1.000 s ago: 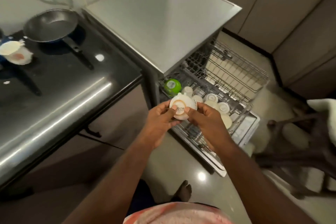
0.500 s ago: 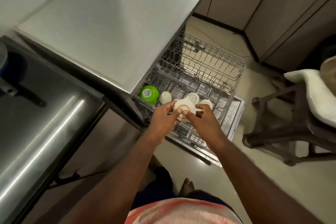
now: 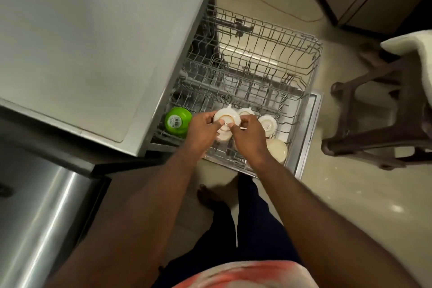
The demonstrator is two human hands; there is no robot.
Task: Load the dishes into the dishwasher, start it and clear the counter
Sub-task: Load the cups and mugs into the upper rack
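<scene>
An upside-down white cup (image 3: 226, 117) with an orange ring on its base is held by both hands over the pulled-out dishwasher rack (image 3: 301, 100). My left hand (image 3: 203, 129) grips its left side and my right hand (image 3: 248, 136) pinches its right side. Below and beside it, other white cups stand inverted in the rack, one at the right (image 3: 268, 125) and a cream one (image 3: 277, 149) nearer me. A green cup (image 3: 177, 121) lies at the rack's left end. Above the rack is the dishwasher's steel top (image 3: 93, 42).
An upper wire rack (image 3: 268, 49) is pulled out beyond the lower one. A dark wooden stool (image 3: 364, 124) with a white cloth (image 3: 411, 42) stands on the floor to the right. The steel counter edge (image 3: 39, 217) is at the lower left. My bare foot (image 3: 210, 196) is below the open door.
The view has swung right and down, so the stove and pan are out of sight. Both hands have lowered the white cup to the lower rack among the other cups.
</scene>
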